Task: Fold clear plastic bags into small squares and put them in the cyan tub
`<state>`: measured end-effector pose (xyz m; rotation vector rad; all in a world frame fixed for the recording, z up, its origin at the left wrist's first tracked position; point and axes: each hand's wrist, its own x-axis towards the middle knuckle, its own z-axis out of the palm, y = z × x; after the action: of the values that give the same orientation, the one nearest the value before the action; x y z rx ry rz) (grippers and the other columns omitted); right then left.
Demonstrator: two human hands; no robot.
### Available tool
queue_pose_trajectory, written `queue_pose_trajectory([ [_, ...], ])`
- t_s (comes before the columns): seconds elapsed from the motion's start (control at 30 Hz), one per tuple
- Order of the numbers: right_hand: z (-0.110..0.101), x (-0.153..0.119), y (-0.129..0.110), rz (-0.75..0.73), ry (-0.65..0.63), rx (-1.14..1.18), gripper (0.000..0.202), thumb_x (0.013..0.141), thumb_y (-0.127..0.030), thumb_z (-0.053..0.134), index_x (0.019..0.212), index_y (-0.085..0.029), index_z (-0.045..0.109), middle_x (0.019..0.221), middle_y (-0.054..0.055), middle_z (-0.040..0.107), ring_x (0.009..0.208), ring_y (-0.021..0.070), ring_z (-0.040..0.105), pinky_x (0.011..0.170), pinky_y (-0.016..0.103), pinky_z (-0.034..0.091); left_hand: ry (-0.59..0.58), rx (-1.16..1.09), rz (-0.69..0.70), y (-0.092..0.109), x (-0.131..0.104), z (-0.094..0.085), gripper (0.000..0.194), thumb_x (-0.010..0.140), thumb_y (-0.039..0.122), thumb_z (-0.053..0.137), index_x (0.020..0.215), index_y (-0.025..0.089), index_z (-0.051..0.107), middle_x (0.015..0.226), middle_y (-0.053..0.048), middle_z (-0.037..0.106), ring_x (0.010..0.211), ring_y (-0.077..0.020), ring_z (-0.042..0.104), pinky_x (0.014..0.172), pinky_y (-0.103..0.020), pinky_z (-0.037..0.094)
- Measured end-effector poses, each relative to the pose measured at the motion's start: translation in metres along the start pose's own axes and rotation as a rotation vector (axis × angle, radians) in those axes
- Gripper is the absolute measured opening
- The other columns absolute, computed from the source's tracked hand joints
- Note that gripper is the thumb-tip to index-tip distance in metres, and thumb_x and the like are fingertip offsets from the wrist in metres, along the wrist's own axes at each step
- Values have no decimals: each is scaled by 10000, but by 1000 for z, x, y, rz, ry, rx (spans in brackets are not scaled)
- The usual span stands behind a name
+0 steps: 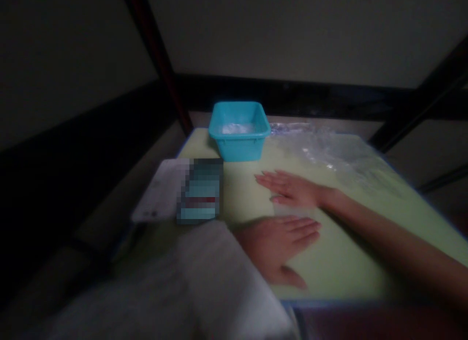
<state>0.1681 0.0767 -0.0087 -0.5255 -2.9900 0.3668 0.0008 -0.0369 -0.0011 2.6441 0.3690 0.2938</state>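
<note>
My left hand (280, 245) lies flat on the yellow-green table (351, 252) near its front edge, fingers stretched to the right and thumb apart. Just beyond it my right hand (288, 188) rests palm down, its fingers pointing left. A small pale, see-through sheet (294, 211) shows between the two hands; its outline is faint. A turquoise basket (241, 147) stands behind the hands at the table's back, with something whitish, clear-looking inside it.
Crumpled clear plastic (329, 154) spreads over the back right of the table. At the left lie a white object (161, 191) with rounded corners and a blurred-out dark, screen-like item (201, 191). Dark poles rise beyond the table.
</note>
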Motion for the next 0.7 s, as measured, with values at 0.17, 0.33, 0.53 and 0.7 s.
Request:
queue_pose_trajectory([
  [0.17, -1, 3, 6, 70, 7, -7, 591, 968, -495, 256, 1483, -220, 161, 1532, 56, 214, 1412, 221, 153, 1140, 475, 98, -19, 35, -3, 1, 1, -1, 803, 846, 517, 499, 1416, 4, 261, 1521, -178, 175, 1423, -237, 138, 1169, -365, 134],
  [0.33, -5, 8, 12, 93, 78, 72, 548, 967, -502, 246, 1465, -276, 229, 1534, 28, 237, 1413, 231, 149, 1136, 492, 93, -2, 28, 5, 0, 0, 0, 813, 842, 525, 503, 1419, 9, 254, 1519, -182, 184, 1421, -240, 145, 1165, -380, 162],
  [0.53, -14, 20, 14, 138, 153, 212, 394, 907, -357, 538, 1262, -192, 497, 1320, 102, 489, 1145, 263, 514, 944, 505, 422, 0, 33, 1, 0, -1, 0, 787, 855, 511, 488, 1426, 27, 243, 1525, -167, 175, 1424, -238, 131, 1167, -386, 153],
  [0.7, -24, 18, 0, 125, 163, 268, 315, 906, -323, 548, 1183, -172, 540, 1192, 87, 559, 989, 209, 588, 823, 417, 509, -30, 55, 7, 2, 1, -4, 811, 841, 516, 513, 1415, 1, 260, 1521, -175, 184, 1422, -240, 145, 1173, -358, 125],
])
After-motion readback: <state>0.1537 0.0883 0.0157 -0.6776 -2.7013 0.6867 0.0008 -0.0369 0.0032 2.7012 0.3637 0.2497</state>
